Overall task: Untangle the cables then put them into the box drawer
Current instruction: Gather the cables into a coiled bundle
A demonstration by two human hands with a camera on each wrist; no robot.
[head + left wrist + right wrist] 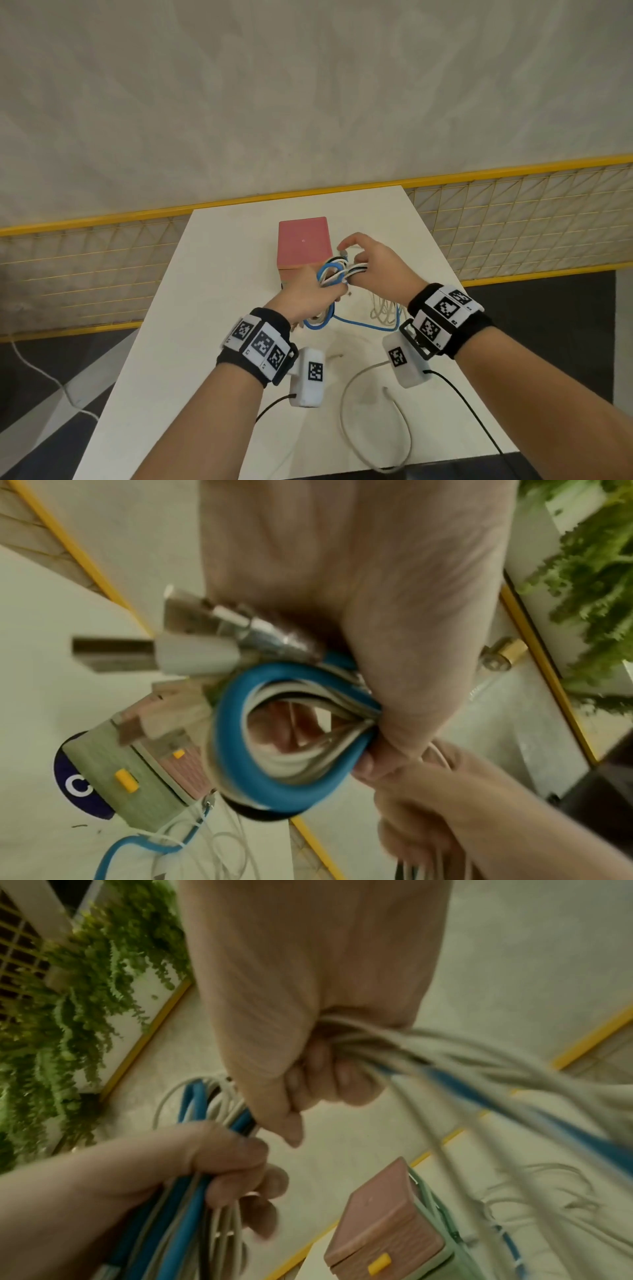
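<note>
A tangle of blue, white and black cables [337, 274] is held up between both hands just in front of the pink box drawer [303, 243]. My left hand [318, 293] grips the bundle from below; in the left wrist view a blue loop [284, 750] bulges out of its fist beside several USB plugs [192, 647]. My right hand [358, 262] grips the same bundle from the right, its fist [325, 1074] closed round white and blue strands. Blue cable [363, 325] and white cable [380, 308] trail down onto the table. The box [387, 1223] has yellow handles.
The white table [212, 308] is narrow, with edges close on both sides. A loose white cable [346, 404] curls near its front edge. A yellow-framed mesh fence [513, 219] runs behind the table. Green plants [68, 1015] hang at the side.
</note>
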